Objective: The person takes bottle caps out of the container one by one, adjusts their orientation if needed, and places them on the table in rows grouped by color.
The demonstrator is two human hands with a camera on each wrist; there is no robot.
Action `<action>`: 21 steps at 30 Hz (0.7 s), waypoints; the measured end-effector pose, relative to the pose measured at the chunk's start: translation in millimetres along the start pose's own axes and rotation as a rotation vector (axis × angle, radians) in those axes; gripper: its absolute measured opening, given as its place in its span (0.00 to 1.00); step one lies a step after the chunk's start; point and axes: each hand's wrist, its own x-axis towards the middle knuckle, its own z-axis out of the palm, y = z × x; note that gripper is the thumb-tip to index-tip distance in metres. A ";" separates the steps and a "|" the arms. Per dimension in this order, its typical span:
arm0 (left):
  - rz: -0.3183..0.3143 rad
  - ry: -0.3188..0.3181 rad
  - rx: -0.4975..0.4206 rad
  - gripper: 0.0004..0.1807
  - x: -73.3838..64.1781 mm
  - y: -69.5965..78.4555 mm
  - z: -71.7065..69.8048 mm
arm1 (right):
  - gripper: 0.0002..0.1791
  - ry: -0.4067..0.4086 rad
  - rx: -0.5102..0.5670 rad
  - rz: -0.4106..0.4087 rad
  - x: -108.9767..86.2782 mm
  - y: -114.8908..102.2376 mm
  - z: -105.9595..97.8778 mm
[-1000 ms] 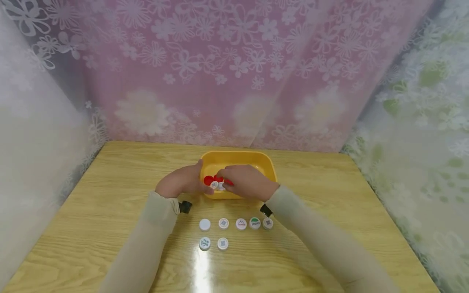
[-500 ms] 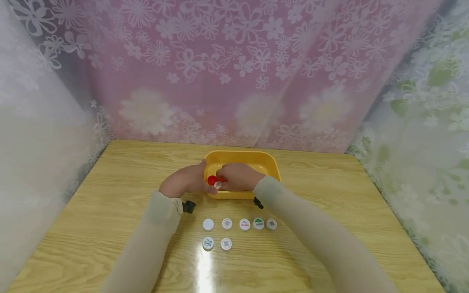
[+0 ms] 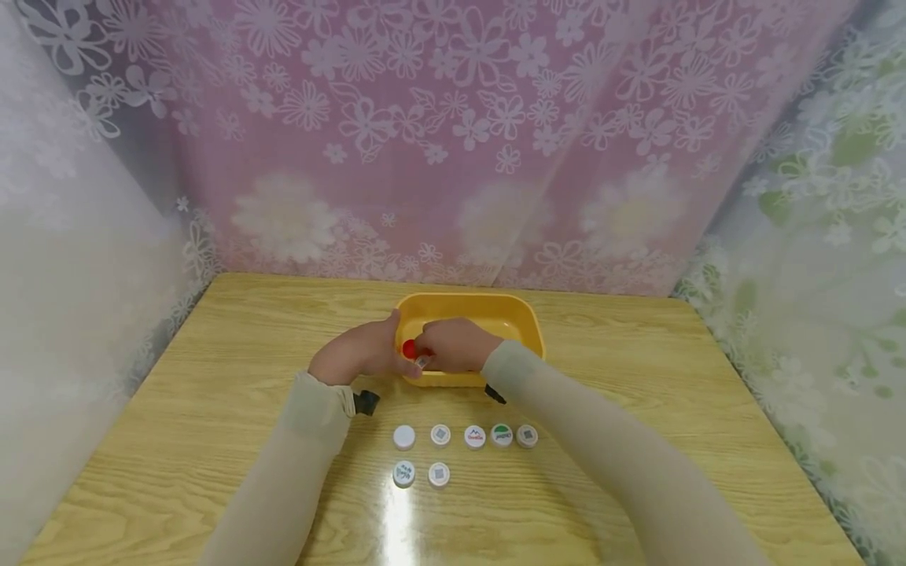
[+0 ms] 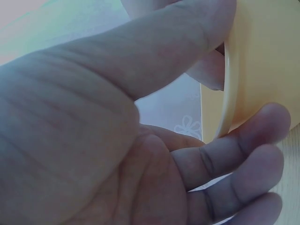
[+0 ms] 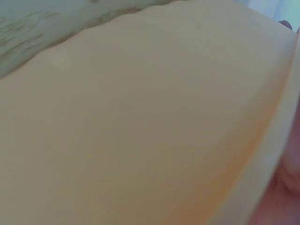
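In the head view my left hand [image 3: 361, 351] grips the left end of a yellow plastic tub [image 3: 527, 321]. Its thumb and fingers lie around the rim, as the left wrist view also shows. My right hand [image 3: 458, 343] is down inside the tub with its fingers curled. At its fingertips it pinches a tilted white bottle cap [image 3: 422, 362], partly hidden. Beside it, near the left wall, a red bottle cap [image 3: 410, 348] shows. Whatever lies beneath the right hand is hidden. The right wrist view is mostly filled by the tub's wall [image 5: 140, 117].
In front of the tub, several white bottle caps stand on the wooden table [image 3: 233, 338] in two rows, among them a plain cap [image 3: 404, 437] and a green-marked cap [image 3: 502, 435]. A pink flowered curtain [image 3: 453, 157] hangs behind, with pale curtains at both sides.
My right hand has moved left in the tub and its fingers have curled in, covering caps that showed earlier. My left hand keeps its grip on the tub.
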 end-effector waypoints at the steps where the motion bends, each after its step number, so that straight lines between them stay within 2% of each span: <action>1: 0.005 0.001 -0.003 0.66 0.3 -0.3 0.4 | 0.12 0.003 -0.016 -0.008 0.1 0.2 -0.1; 5: 0.019 0.009 -0.011 0.65 1.9 -0.9 0.8 | 0.11 0.034 -0.116 -0.004 -3.0 2.0 -2.4; 8: 0.002 0.008 0.014 0.66 4.3 -0.2 2.1 | 0.13 0.050 -0.216 0.018 -13.8 0.6 -7.6; 11: -0.012 0.001 0.040 0.67 5.8 2.0 3.2 | 0.16 0.080 -0.265 0.033 -33.8 -5.7 -17.0; 14: 0.008 0.000 0.044 0.66 6.8 3.9 2.8 | 0.15 0.172 -0.278 0.032 -59.6 -15.0 -24.8; 18: 0.012 0.008 0.023 0.65 5.8 3.8 1.2 | 0.13 0.335 -0.272 -0.054 -94.7 -28.4 -17.1; 21: -0.011 0.010 0.005 0.65 4.0 2.4 1.1 | 0.15 0.381 -0.273 -0.160 -118.9 -35.2 4.2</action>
